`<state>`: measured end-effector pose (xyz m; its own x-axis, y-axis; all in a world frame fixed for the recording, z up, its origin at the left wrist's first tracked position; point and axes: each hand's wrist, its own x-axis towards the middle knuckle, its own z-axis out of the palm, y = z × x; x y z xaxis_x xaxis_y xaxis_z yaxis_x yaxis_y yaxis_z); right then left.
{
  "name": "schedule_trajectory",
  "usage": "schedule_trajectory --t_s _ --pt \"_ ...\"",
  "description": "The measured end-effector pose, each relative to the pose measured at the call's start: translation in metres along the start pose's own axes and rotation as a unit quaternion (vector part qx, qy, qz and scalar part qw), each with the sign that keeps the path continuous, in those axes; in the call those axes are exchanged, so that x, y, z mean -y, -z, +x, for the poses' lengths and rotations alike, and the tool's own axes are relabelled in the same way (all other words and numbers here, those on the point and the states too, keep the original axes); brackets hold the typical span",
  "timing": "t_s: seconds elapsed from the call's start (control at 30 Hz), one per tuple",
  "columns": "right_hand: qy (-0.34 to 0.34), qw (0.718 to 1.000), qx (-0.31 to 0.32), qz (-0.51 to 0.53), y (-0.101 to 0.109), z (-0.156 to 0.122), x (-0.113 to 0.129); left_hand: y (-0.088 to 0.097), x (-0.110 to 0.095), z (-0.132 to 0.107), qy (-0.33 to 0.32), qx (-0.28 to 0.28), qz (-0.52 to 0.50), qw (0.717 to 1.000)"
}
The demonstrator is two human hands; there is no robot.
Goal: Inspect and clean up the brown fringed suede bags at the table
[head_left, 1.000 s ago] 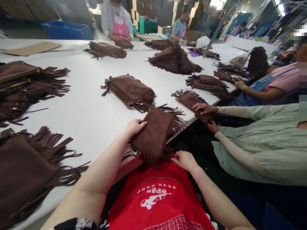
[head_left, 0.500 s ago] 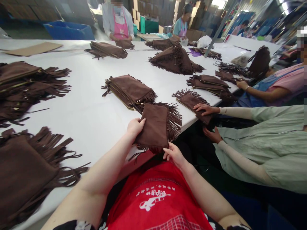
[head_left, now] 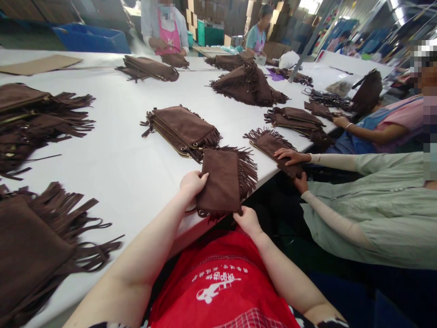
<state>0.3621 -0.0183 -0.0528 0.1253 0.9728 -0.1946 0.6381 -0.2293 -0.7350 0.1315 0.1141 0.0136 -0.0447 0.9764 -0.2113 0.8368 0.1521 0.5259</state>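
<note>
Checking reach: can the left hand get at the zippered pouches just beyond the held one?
Probably yes: the zippered pouches lie just ahead, white tabletop showing between. The left hand holds a brown fringed pouch, though, so it would likely have to let go first.

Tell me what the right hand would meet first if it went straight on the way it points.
The brown fringed bag: the right hand seems to be touching its near right corner. Whether it would slide over or under is unclear, since depth is hard to judge here.
</note>
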Motion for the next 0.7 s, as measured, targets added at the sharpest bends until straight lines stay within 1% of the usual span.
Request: schedule_trajectory --t_s 0.07,0.13,0.27,0.33,0.4,0.43,0.47,0.5,0.53,0.57,0.6,0.63,0.67,0.7 --pt "-0.01 0.999 -0.01 -0.043 0.008 0.003 -0.005 0.003 0.004 0.003 -0.027 0.042 -0.015 0.999" --pt "-0.024 0.996 -0.014 -0.081 0.017 0.005 -0.01 0.006 0.009 0.006 -0.046 0.072 -0.044 0.995" --pt "-0.072 0.985 -0.012 -0.159 0.034 0.011 -0.031 0.008 0.015 0.011 -0.05 0.103 -0.11 0.987" --pt "-0.103 0.977 -0.018 -0.187 0.042 0.013 -0.048 0.009 0.014 0.01 -0.036 0.103 -0.134 0.985" --pt "-0.13 0.969 -0.024 -0.207 0.05 0.012 -0.065 0.009 0.01 0.006 -0.001 0.113 -0.179 0.977" --pt "-0.137 0.968 -0.026 -0.21 0.054 0.01 -0.071 0.008 0.006 0.003 0.021 0.131 -0.216 0.967" --pt "-0.136 0.97 -0.028 -0.198 0.057 0.008 -0.076 0.006 0.001 -0.002 0.041 0.155 -0.261 0.952" --pt "-0.128 0.978 -0.024 -0.163 0.058 0.005 -0.077 0.003 -0.005 -0.008 0.057 0.185 -0.309 0.931" --pt "-0.115 0.988 -0.016 -0.099 0.059 0.002 -0.076 -0.001 -0.012 -0.013 0.068 0.215 -0.353 0.908" --pt "-0.099 0.995 -0.002 -0.005 0.06 -0.003 -0.072 -0.006 -0.019 -0.019 0.072 0.241 -0.387 0.887" --pt "-0.079 0.99 0.016 0.114 0.06 -0.007 -0.065 -0.012 -0.026 -0.025 0.071 0.263 -0.41 0.87" --pt "-0.059 0.968 0.033 0.241 0.06 -0.011 -0.056 -0.017 -0.033 -0.029 0.068 0.28 -0.423 0.859" --pt "-0.042 0.933 0.05 0.355 0.06 -0.016 -0.045 -0.022 -0.038 -0.032 0.062 0.292 -0.424 0.855" --pt "-0.029 0.892 0.063 0.446 0.061 -0.019 -0.035 -0.025 -0.042 -0.034 0.052 0.297 -0.419 0.856"
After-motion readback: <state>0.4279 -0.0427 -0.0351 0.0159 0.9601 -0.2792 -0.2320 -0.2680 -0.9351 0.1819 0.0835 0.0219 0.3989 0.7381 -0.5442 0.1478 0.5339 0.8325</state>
